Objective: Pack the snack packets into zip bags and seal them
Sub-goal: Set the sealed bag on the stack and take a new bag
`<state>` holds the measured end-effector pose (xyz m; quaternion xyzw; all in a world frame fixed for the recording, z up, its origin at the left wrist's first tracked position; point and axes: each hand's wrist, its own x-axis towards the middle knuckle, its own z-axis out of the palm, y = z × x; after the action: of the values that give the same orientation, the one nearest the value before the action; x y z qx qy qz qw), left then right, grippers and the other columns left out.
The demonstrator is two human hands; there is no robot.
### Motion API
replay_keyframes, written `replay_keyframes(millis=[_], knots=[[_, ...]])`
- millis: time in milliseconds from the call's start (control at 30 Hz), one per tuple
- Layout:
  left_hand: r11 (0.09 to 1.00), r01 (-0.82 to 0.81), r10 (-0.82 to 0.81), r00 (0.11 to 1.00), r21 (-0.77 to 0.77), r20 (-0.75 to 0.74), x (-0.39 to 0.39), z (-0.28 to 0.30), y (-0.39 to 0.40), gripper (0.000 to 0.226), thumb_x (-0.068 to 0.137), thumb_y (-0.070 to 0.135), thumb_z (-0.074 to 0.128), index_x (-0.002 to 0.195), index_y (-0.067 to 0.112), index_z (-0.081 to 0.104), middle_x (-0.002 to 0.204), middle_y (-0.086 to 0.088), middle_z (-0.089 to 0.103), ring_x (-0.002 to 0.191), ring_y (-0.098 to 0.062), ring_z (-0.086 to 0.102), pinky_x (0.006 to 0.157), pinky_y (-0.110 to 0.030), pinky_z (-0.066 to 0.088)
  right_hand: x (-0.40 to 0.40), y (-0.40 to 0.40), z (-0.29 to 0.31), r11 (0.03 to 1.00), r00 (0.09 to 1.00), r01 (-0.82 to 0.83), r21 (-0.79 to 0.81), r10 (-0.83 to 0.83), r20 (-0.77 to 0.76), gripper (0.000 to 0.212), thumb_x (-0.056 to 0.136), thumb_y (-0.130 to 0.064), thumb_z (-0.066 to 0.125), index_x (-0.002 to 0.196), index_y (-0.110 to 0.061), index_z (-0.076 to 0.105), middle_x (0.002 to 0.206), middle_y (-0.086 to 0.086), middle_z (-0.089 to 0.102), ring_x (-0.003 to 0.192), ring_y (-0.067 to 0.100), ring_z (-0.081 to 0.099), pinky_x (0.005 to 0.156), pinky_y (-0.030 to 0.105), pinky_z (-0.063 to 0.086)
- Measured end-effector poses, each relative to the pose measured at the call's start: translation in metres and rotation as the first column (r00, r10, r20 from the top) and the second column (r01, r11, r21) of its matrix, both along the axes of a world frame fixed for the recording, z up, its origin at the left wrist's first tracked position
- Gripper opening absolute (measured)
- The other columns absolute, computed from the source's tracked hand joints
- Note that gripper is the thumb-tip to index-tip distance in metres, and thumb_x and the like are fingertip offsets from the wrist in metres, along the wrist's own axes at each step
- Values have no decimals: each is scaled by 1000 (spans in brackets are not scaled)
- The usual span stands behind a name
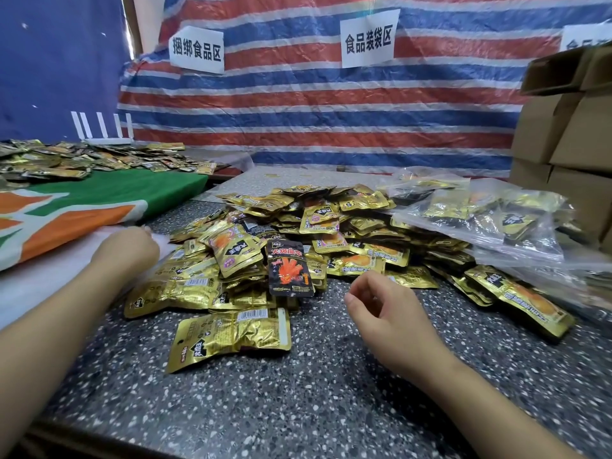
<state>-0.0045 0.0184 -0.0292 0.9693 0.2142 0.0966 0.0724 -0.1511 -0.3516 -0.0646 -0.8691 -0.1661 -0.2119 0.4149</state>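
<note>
Lying heaped mid-surface ahead of you: snack packets [298,226], mostly gold foil, stacked loosely and spilling toward your forearms.

- One black packet [290,268] with red-orange print, resting on the front slope of the heap.
- One gold packet [231,336], barcode side up, lying apart from the heap on the near side, between your two arms.
- Filled zip bags [490,217], clear plastic with gold packets inside, piled at the right rear edge of the heap and overlapping it.
- Your left hand [127,248], at the left edge of the heap, fingertips on a sheet of clear or white plastic [162,241]. The fingers are turned away from the camera, so whether they pinch it cannot be told.
- Your right hand [384,309], hovering just in front of the heap, fingers loosely curled, grip narrow, holding nothing.
- Surface [298,409]: dark speckled stone.
- Green, orange and white cloth [109,200], to the left, beside the heap.
- Second spread of packets [82,159], far left rear, lying on the cloth.
- White router [104,130], aerials up, behind that spread.
- Cardboard boxes [563,127], stacked at the right.
- Striped red, white and blue tarpaulin [331,111], hung behind, carrying white paper signs [368,38] with Chinese characters.
</note>
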Motion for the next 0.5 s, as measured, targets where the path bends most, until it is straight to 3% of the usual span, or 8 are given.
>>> replay_keyframes(millis=[67,167,233,300,333,400,433,500], knots=[[997,55,-49,992,-48,119,-5,8,-19,41,106,8,28,143,-1,43,143,-19,51,126,-31,52,106,-39,38,0,1,0,1000,1000,1,5,-1,-5,24,94,-17,64,74,-27,55,67,-19,58,54,2,47,52,14,38],[985,163,-133,930,-59,344,-14,29,-62,37,105,17,29,129,2,54,121,-26,61,104,-38,59,86,-46,46,1,1,2,999,1000,15,31,-14,-19,24,93,-15,64,73,-24,56,63,-17,57,53,1,46,51,14,37],[952,300,-236,838,-55,492,-25,40,-103,34,105,20,28,110,6,58,109,-20,65,97,-37,61,83,-47,49,2,1,3,998,999,25,64,-22,-44,23,93,-14,64,73,-22,57,58,-17,56,52,1,46,52,14,38],[874,480,-342,720,-77,604,-42,45,-149,35,106,24,27,104,8,57,107,-15,64,95,-33,60,84,-47,50,3,0,5,992,995,39,121,-27,-95,20,94,-16,63,74,-20,59,57,-16,56,50,0,45,50,14,37],[817,571,-399,664,-85,633,-50,42,-172,35,107,26,26,106,8,57,110,-15,63,98,-30,59,87,-46,49,4,-1,7,984,991,50,173,-27,-131,20,95,-18,62,75,-19,60,57,-13,56,48,0,44,48,14,37],[672,732,-514,571,-113,640,-67,29,-212,42,108,33,23,130,11,52,133,-11,58,115,-19,53,104,-40,42,7,-5,10,935,972,93,343,-11,-236,24,99,-23,57,78,-13,61,57,-8,55,45,3,44,44,18,36],[597,793,-573,526,-119,628,-76,20,-229,48,108,37,20,143,15,43,146,-4,49,128,-14,46,112,-32,34,9,-8,12,894,954,132,428,2,-299,27,101,-26,54,80,-11,62,58,-5,56,43,5,44,43,21,35],[491,864,-664,452,-108,596,-91,3,-250,56,105,46,17,151,19,34,154,1,40,137,-5,33,111,-14,19,14,-13,14,805,912,215,553,37,-408,37,104,-35,46,85,-7,63,57,-2,57,42,9,43,43,25,32]])
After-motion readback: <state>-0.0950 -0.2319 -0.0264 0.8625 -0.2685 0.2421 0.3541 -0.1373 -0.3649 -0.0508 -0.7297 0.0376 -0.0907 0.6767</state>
